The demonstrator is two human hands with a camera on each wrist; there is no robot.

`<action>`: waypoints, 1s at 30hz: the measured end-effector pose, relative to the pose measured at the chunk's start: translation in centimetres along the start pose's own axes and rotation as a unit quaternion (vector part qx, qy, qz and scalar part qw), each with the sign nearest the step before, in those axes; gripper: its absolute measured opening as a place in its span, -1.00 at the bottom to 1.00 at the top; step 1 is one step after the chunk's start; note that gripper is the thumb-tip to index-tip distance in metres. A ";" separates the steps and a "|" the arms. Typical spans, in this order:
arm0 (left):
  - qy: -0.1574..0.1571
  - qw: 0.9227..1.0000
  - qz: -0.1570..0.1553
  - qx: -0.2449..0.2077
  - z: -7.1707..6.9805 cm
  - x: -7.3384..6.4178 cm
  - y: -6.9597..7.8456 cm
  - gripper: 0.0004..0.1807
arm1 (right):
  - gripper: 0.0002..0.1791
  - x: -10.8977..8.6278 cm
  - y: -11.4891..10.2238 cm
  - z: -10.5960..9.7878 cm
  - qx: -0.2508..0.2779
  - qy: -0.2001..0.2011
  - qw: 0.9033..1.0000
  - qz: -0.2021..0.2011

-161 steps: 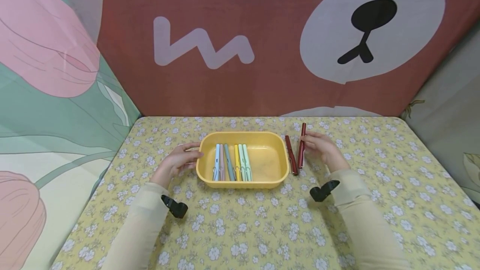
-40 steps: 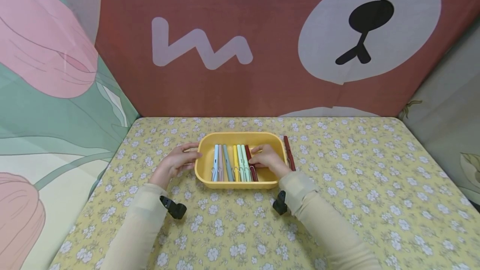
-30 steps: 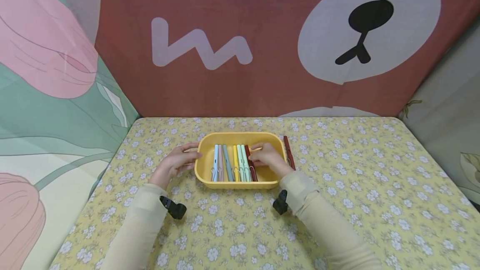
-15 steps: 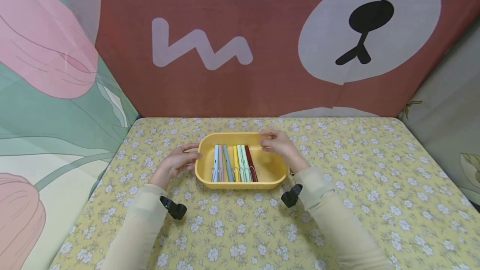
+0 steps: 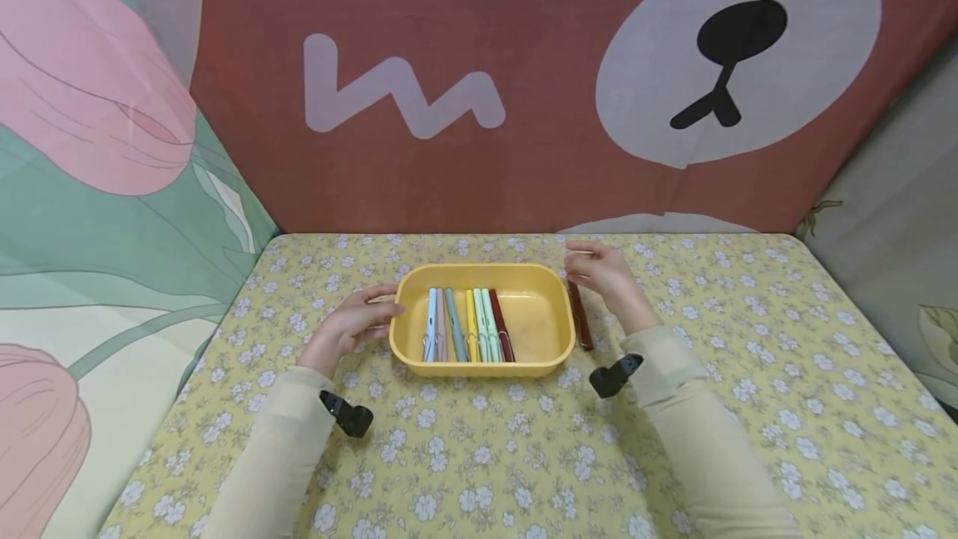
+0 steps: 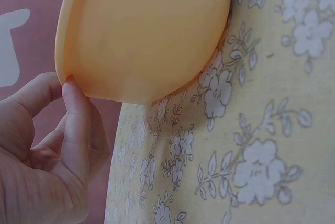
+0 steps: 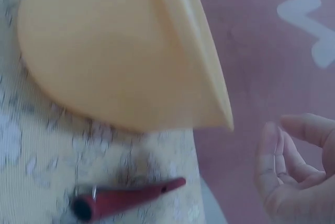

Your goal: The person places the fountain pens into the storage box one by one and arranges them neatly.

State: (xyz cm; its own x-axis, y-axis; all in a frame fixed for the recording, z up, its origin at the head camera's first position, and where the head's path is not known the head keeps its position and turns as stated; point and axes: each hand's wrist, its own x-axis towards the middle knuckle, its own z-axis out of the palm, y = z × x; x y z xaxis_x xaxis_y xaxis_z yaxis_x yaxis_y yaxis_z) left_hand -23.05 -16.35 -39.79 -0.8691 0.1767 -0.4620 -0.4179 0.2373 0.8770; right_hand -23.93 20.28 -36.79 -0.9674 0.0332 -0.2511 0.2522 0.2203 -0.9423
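My left hand (image 5: 350, 328) pinches the left rim of a yellow plastic tray (image 5: 482, 369), thumb on the rim in the left wrist view. Inside the tray pens lie side by side: light blue (image 5: 432, 318), mauve (image 5: 441, 324), grey-blue (image 5: 453, 327), yellow (image 5: 471, 323), two mint green pens (image 5: 490, 327) and a dark red pen (image 5: 500, 323) at the right of the row. Another dark red pen (image 5: 580, 318) lies on the cloth just outside the tray's right end. Over its far end hovers my right hand (image 5: 608, 279), fingers loosely bent, nothing between them.
A yellow floral cloth (image 5: 479, 456) covers the table. Behind it rises a reddish-brown printed backdrop (image 5: 449, 181), and printed fabric hangs at both sides. Each wrist carries a small black camera, the right one (image 5: 615, 375) near the loose pen.
One dark red pen went from my right hand's grip beside the tray into the tray, next to the mint pens. My right hand let go and moved back right over the other pen.
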 end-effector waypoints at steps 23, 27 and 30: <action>-0.004 1.000 0.003 -0.001 0.0 -0.2 0.0 -0.34 | -0.44 0.6 5.0 -2.0 -0.023 -0.003 0.999 0.028; -0.002 1.000 0.004 0.001 0.0 -0.2 0.1 -0.34 | -0.44 0.8 5.6 -1.9 -0.018 -0.004 0.999 0.028; -0.002 1.000 0.005 0.003 0.1 -0.2 0.1 -0.34 | -0.44 0.9 5.9 -1.7 -0.021 -0.003 0.999 0.024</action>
State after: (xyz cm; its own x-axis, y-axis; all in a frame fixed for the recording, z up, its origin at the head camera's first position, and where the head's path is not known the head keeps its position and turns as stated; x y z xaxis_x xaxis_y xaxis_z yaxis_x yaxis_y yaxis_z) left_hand -22.91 -16.32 -39.66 -0.8719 0.1835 -0.4540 -0.4078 0.2412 0.8806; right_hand -23.33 23.26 -42.16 -0.9537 0.0390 -0.2981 0.2978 0.2593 -0.9187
